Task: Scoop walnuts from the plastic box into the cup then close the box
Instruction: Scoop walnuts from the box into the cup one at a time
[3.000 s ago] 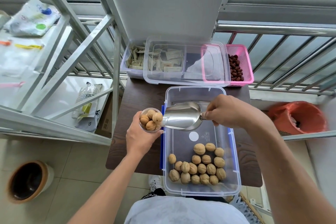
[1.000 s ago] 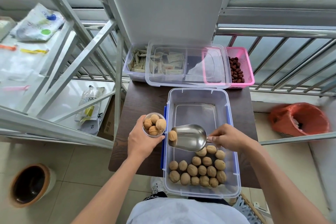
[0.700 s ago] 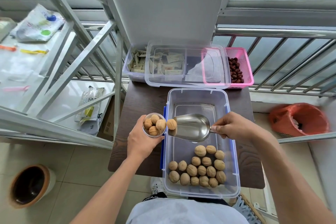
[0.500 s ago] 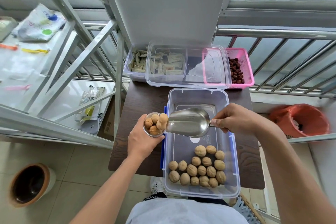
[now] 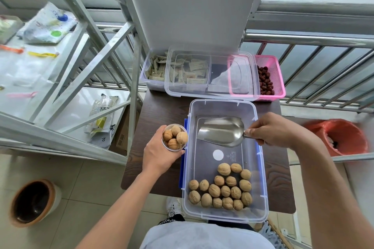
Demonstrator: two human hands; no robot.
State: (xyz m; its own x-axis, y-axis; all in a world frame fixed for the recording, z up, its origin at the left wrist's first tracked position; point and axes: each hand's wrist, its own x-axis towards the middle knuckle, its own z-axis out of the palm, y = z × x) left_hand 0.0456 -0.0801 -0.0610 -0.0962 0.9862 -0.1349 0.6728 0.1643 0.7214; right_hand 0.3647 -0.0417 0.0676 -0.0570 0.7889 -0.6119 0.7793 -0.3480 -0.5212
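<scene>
A clear plastic box with blue side clips stands open on the small dark table. Several walnuts lie at its near end. My left hand holds a small clear cup heaped with several walnuts, just left of the box's rim. My right hand grips the handle of a metal scoop, which hangs empty over the box's far half, mouth toward the cup. The clear lid rests on the containers behind the box.
Under the lid are a clear tub of sachets and a pink basket of red dates. A metal railing runs behind. A red-lined bin stands right, a brown pot on the floor left, and metal shelving left.
The scoop lifted one walnut from the box and tipped it into the cup. It has since drawn back right over the box, empty. The cup stayed put.
</scene>
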